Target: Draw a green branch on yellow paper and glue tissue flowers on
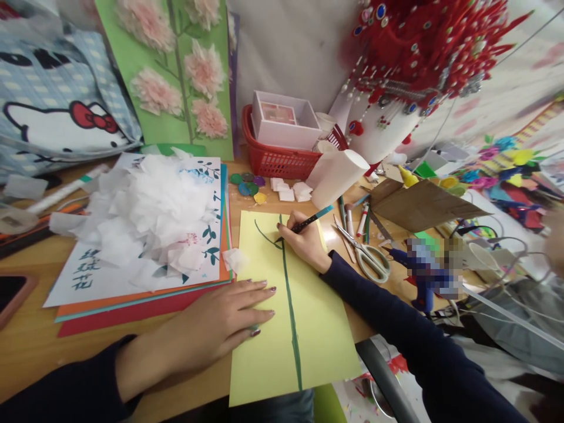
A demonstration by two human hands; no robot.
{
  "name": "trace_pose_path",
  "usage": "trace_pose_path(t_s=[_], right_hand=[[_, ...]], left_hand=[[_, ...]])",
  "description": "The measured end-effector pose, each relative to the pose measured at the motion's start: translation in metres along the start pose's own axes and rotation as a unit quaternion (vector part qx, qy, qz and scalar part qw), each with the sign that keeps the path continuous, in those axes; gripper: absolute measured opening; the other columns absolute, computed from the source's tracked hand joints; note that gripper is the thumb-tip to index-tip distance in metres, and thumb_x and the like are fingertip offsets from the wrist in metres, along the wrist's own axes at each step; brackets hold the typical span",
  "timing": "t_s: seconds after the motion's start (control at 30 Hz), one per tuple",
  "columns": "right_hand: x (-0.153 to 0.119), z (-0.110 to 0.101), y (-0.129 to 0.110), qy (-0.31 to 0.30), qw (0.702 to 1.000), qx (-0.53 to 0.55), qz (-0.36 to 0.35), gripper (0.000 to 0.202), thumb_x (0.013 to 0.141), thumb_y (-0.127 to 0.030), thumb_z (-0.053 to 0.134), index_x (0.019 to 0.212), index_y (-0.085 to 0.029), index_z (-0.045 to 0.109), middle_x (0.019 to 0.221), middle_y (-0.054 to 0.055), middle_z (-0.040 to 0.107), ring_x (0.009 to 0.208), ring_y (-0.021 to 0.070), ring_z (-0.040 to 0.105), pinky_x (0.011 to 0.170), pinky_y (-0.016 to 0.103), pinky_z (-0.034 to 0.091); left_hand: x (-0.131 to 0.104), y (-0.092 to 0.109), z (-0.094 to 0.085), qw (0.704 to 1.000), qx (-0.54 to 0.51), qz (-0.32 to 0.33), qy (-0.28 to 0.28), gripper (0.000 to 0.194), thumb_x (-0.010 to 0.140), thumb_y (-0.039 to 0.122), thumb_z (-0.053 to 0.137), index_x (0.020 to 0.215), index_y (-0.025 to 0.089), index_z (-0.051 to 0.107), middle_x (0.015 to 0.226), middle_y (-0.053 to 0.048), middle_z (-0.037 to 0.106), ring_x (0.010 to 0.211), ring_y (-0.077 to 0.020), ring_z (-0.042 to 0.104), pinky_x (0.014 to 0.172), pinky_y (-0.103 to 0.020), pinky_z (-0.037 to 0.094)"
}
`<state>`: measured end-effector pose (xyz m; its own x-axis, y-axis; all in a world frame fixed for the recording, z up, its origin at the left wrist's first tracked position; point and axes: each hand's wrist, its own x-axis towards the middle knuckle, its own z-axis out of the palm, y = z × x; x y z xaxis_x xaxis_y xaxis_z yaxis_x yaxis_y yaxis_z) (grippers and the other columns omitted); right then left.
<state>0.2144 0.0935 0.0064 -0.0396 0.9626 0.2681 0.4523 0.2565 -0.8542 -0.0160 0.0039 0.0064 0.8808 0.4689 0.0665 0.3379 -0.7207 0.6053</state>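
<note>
A sheet of yellow paper (259, 364) lies before me on the wooden table, its lower end reaching over the front edge. A long dark green line (288, 294) runs down it, with a thinner curved line branching off near the top left. My right hand (306, 241) is closed around a dark marker pen (314, 219) with a blue end, held at the upper part of the sheet; the fingers hide its tip. My left hand (224, 317) rests flat, fingers spread, on the left side of the paper.
Left stands a stack of coloured paper (145, 314) under white tissue pieces (150, 205). Scissors (372, 258) and a glue gun (423, 276) lie right. Behind are a red basket (282, 161), a paper roll (339, 176) and paint dabs (247, 187). A phone (13, 294) sits far left.
</note>
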Motion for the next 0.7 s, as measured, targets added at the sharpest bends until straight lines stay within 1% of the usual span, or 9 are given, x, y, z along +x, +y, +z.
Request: trace_pose_path(t_s=[0.17,0.33,0.43,0.5,0.57,0.63,0.7], right_hand=[[0.002,0.003,0.0,-0.008,1.0,0.003,-0.004,0.031,0.073,-0.03,0.06,0.056,-0.023,0.035,0.053,-0.006,0.035,0.052,0.0108,0.032,0.05,0.026,0.026],[0.005,0.006,0.0,-0.009,1.0,0.003,0.001,0.029,0.072,-0.032,0.06,0.057,-0.023,0.036,0.052,-0.006,0.035,0.051,0.0105,0.032,0.05,0.025,0.026],[0.008,0.01,0.002,-0.012,1.0,0.011,-0.008,0.033,0.074,-0.032,0.062,0.057,-0.023,0.035,0.052,-0.007,0.034,0.051,0.0101,0.033,0.05,0.025,0.026],[0.011,0.013,0.003,-0.003,1.0,0.021,-0.014,0.037,0.076,-0.033,0.065,0.057,-0.023,0.035,0.052,-0.007,0.034,0.05,0.0097,0.033,0.049,0.025,0.027],[0.013,0.014,0.004,0.02,0.999,0.039,-0.005,0.041,0.078,-0.038,0.069,0.057,-0.023,0.036,0.051,-0.007,0.035,0.048,0.009,0.033,0.048,0.024,0.027],[0.014,0.013,0.004,0.038,0.996,0.076,0.025,0.045,0.079,-0.046,0.072,0.06,-0.023,0.039,0.049,-0.008,0.038,0.045,0.0081,0.034,0.045,0.024,0.027],[0.013,0.008,0.006,0.037,0.989,0.132,0.061,0.045,0.078,-0.055,0.073,0.066,-0.022,0.045,0.049,-0.008,0.044,0.04,0.0073,0.035,0.041,0.023,0.027]], left_hand=[[0.0,-0.001,0.0,1.0,-0.007,0.008,0.008,0.035,0.099,0.017,0.056,0.132,0.023,0.065,0.152,-0.006,0.048,0.142,-0.0264,0.044,0.118,-0.044,0.037],[0.0,-0.001,0.0,1.0,0.02,0.013,0.004,0.034,0.099,0.019,0.057,0.132,0.022,0.065,0.153,-0.006,0.046,0.142,-0.026,0.044,0.118,-0.043,0.037],[0.0,-0.001,0.001,1.0,0.025,0.015,0.001,0.034,0.099,0.019,0.057,0.132,0.021,0.065,0.153,-0.006,0.046,0.142,-0.0254,0.043,0.118,-0.043,0.037],[0.0,-0.001,0.002,1.0,0.02,0.017,0.008,0.034,0.099,0.019,0.057,0.132,0.022,0.064,0.153,-0.006,0.047,0.142,-0.025,0.043,0.118,-0.043,0.036],[-0.001,-0.001,0.003,1.0,0.01,0.017,0.019,0.033,0.099,0.02,0.057,0.131,0.023,0.065,0.152,-0.005,0.048,0.142,-0.0248,0.044,0.118,-0.043,0.037],[-0.002,-0.002,0.003,0.999,0.001,0.017,0.029,0.033,0.1,0.019,0.057,0.131,0.024,0.065,0.152,-0.005,0.049,0.141,-0.025,0.045,0.117,-0.043,0.038],[-0.002,-0.001,0.002,0.999,0.0,0.019,0.031,0.034,0.099,0.018,0.057,0.131,0.023,0.065,0.151,-0.005,0.049,0.141,-0.0257,0.045,0.117,-0.044,0.039]])
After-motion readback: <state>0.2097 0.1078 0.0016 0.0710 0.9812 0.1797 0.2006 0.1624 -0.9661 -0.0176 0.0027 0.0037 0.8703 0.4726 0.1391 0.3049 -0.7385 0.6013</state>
